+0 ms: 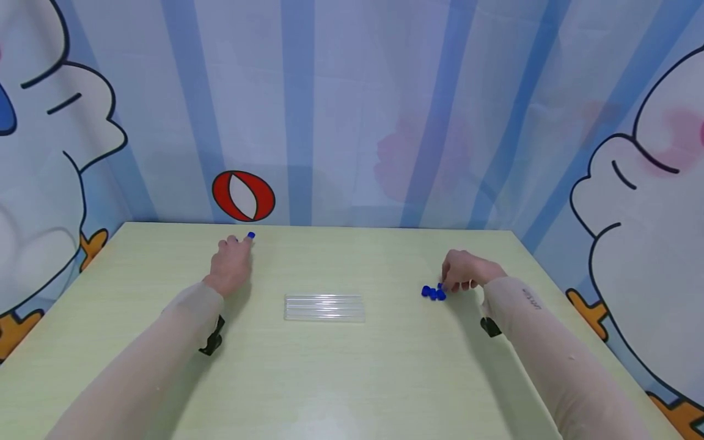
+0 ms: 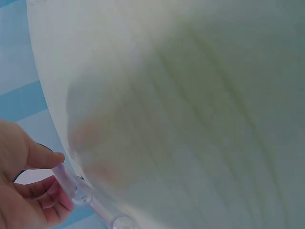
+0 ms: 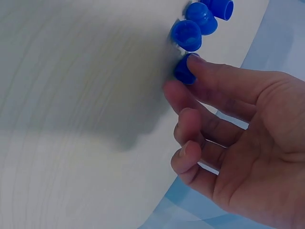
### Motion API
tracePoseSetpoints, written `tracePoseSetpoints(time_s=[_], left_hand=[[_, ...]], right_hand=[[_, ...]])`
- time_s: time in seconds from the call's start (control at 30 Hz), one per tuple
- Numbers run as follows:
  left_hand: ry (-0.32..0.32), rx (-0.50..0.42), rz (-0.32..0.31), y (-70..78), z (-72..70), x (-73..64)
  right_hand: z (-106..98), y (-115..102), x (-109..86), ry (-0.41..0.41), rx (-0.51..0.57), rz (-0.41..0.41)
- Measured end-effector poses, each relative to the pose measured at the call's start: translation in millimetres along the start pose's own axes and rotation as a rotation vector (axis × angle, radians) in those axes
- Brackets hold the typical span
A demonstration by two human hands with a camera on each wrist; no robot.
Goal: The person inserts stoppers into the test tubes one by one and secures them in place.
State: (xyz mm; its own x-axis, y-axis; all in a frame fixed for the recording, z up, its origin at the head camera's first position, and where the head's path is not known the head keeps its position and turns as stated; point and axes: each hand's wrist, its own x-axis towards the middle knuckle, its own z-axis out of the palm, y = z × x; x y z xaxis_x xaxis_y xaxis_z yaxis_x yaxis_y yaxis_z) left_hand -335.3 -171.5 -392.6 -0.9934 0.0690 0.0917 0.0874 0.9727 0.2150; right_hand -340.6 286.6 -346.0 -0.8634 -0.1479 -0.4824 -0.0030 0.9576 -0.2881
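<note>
My left hand [image 1: 230, 266] reaches to the far left part of the table. In the left wrist view its thumb and fingers pinch the end of a clear plastic tube [image 2: 69, 182]. A small blue cap [image 1: 251, 234] shows at these fingertips in the head view. Over on the right, my right hand [image 1: 466, 269] has its thumb and index finger on either side of a blue cap [image 3: 185, 70], with its other fingers loosely bent. Several more blue caps [image 3: 187, 36] lie close together beside it on the table.
Several clear tubes [image 1: 324, 308] lie side by side in the middle of the pale table [image 1: 352, 379]. A blue striped curtain [image 1: 352, 110] with printed cartoon figures hangs behind the table's far edge and along both sides.
</note>
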Motion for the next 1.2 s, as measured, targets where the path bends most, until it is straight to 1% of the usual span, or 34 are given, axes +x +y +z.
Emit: tracePoseSetpoints(time_s=[0.37,0.47,0.7,0.97,1.2], left_hand=[[-0.009,0.014,-0.025,-2.9,5.2,1.8],[-0.002,0.016,-0.018,-3.5,6.4,0.3],[-0.009,0.024,-0.011,-4.8,7.5,-2.9],[0.022,0.020,0.017,-5.6,10.5,-2.1],[0.010,0.022,0.018,-5.2,9.9,-1.8]], right_hand=[[2,-1,0.8,0.027,-0.053,-0.026],[3,1,2.3,0.039,-0.064,-0.034],[5,2,4.2,0.065,-0.070,-0.052],[5,2,6.3,0.079,-0.092,-0.057],[5,2,5.7,0.078,-0.087,-0.058]])
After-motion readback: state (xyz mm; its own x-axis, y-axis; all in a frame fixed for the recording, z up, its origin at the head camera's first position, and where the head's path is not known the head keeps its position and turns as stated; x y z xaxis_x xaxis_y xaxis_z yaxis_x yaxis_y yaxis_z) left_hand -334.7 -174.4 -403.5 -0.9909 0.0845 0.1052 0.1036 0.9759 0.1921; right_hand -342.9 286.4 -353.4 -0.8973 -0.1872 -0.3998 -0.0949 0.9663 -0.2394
